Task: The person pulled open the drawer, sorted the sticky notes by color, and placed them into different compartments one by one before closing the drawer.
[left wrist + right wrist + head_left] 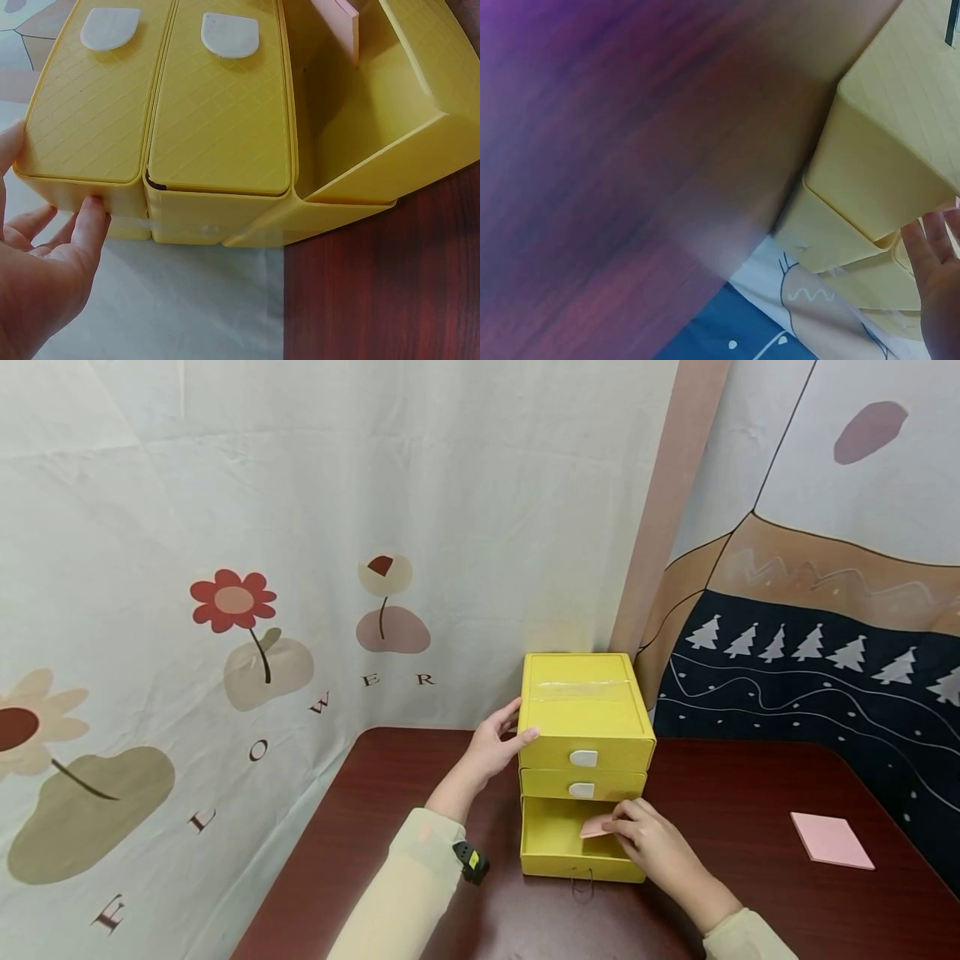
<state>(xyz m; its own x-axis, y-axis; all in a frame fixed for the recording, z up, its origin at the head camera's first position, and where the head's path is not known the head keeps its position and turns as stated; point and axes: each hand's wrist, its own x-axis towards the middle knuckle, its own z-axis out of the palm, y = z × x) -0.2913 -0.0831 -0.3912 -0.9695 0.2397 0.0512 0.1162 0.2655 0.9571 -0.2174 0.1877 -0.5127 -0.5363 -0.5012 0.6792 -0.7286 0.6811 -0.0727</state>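
Observation:
A yellow three-drawer desktop organizer [585, 706] stands on the table, its bottom drawer [551, 827] pulled out. My left hand [498, 743] rests against its upper left side, fingers along the side and thumb at the front corner. In the left wrist view, the fingertips [94, 214] touch the side wall of the top drawer section. My right hand [660, 843] pinches a pink pad of sticky notes [595, 827] between thumb and fingers, inside the open drawer's space. The left wrist view shows part of that pad, tilted; in the right wrist view it is hidden.
Another pink sticky-note pad [832, 840] lies on the dark red table [735, 802] to the right. The upper two drawers are closed, with white tab handles [582, 758]. A thin wire loop [582, 887] hangs at the bottom drawer's front. Printed curtains [487, 527] stand behind the table.

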